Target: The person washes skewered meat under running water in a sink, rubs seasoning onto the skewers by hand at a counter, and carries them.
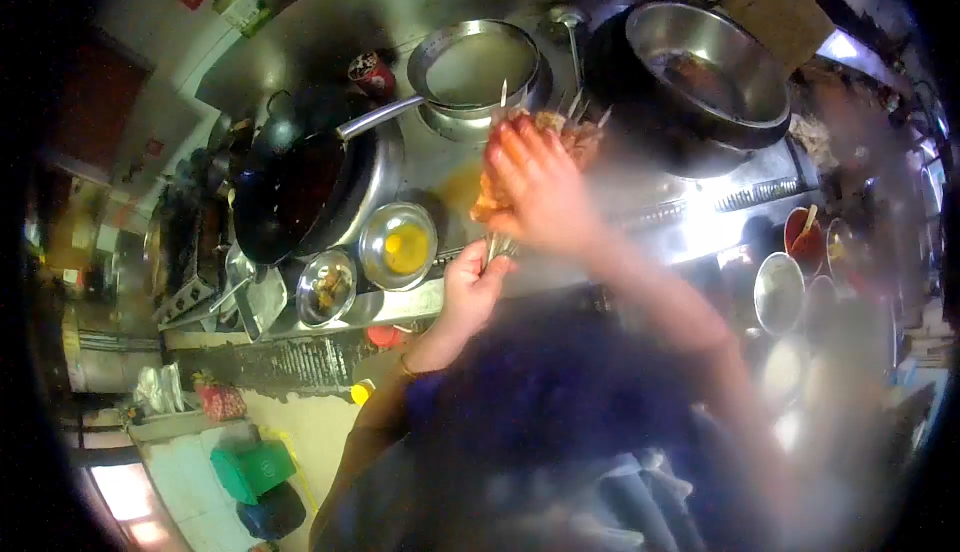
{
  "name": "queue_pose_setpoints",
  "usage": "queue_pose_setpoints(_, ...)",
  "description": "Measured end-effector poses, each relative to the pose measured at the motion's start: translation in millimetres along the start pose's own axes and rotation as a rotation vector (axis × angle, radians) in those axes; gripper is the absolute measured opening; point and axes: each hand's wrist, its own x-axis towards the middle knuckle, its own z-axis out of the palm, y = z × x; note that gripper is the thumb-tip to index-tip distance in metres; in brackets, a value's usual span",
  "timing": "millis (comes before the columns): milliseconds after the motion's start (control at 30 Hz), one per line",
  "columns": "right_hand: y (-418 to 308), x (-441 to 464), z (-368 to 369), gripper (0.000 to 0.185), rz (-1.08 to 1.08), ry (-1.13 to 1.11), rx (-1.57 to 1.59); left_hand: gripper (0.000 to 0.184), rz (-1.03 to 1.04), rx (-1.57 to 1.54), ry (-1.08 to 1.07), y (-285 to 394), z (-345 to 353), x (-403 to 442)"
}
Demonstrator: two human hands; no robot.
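My left hand (474, 287) is closed around the lower ends of several skewers (497, 246), held together as a bundle. Reddish-brown pieces of meat (490, 197) are threaded on them, and pointed metal tips stick out past the far end. Over the meat lies my right hand (540, 182), its fingers stretched out and touching the surface. That hand covers much of the meat. Just beyond it stands a long-handled pan (480, 104) of cloudy liquid. Left of my left hand is a metal bowl (428, 269) with yellow liquid.
A large dark wok (262, 192) sits on the left, with a small bowl of food scraps (327, 289) beside it. A deep steel pot (765, 112) stands at the back right, a ladle (573, 42) near it. Several containers, including a white bowl (779, 293), line the right side.
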Motion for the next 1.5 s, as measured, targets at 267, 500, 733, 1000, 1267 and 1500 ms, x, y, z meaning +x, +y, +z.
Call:
queue_pose_setpoints(267,-17,9,11,0.068,0.099,0.054,0.106,0.012,-0.014,0.038,0.026,5,-18,-1)
queue_pose_setpoints(500,-21,-2,46,0.058,-0.016,0.057,0.358,0.011,0.158,-0.074,0.093,3,-19,8)
queue_pose_setpoints(733,-15,37,55,0.048,0.831,0.693,1.413,0.023,0.453,0.602,0.216,-13,-11,1)
queue_pose_setpoints(1000,-11,32,47,0.024,0.923,0.49,1.64,0.023,0.115,-0.151,0.069,-26,-3,-7)
queue_pose_setpoints(1267,3,18,73,0.032,0.943,0.358,1.814,0.022,-0.179,-0.395,-0.151,-20,-10,-23)
queue_pose_setpoints(1500,37,10,51,0.031,0.769,-0.167,0.196,0.012,-0.21,-0.456,-0.078,-5,-13,-24)
